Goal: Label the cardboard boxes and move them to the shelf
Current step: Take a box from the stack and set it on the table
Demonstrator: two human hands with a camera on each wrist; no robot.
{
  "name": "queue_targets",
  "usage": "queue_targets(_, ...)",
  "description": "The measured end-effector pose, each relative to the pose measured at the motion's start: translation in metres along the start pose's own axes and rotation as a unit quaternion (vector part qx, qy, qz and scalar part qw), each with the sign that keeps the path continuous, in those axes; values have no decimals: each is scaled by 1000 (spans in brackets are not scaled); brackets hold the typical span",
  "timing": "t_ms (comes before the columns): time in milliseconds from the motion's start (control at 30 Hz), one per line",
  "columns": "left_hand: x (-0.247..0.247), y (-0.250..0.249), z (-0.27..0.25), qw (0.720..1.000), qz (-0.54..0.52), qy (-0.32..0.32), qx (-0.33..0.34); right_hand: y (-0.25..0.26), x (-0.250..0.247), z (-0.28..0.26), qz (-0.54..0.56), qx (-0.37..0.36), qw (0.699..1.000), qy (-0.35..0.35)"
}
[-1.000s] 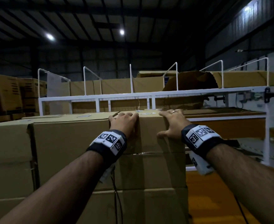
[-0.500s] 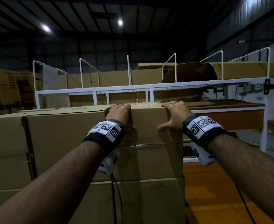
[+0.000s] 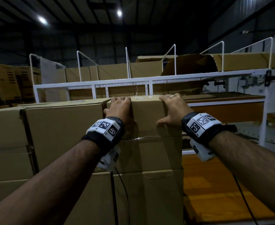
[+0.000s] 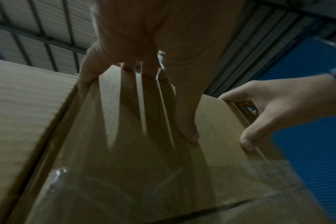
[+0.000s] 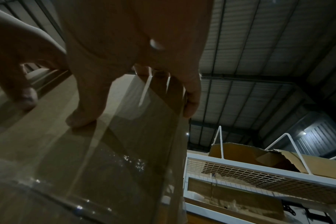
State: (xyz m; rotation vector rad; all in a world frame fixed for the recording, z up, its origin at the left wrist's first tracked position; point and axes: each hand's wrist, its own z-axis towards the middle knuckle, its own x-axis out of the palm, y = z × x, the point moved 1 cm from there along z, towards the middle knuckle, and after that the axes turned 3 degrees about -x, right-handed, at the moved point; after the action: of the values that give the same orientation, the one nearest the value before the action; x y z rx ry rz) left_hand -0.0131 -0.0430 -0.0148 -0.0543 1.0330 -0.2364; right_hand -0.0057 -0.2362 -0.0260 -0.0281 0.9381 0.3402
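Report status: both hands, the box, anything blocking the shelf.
Left hand and right hand grip the top cardboard box, fingers hooked over its top edge. Box on the stack. White shelf beyond, already holding cardboard.

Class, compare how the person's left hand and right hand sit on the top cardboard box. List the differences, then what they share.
The left hand grips the top box's left corner beside the neighbouring box; the right hand grips its free right corner. The right hand shows a ring, the left none. Both curl fingers over the top edge, thumbs on the front face.
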Motion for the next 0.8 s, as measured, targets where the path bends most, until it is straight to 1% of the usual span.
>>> queue_targets(100,-3,0,-3,1000,-11,-11,14,-4,-3,-5,5,-6,1000,-9)
queue_targets(200,0,8,-4,997,-40,-54,22,-9,-4,-7,7,-9,1000,-20)
queue_targets(267,4,14,-4,996,-53,-73,11,-12,-4,-7,12,-7,999,-30)
queue_targets(400,13,15,1,996,-44,-72,-19,-15,0,-6,22,0,999,-40)
queue_targets(600,15,14,10,996,-27,-80,-22,-17,3,-2,24,11,999,-40)
queue_targets(800,14,9,14,997,-12,-56,-46,-17,6,0,23,22,999,-35)
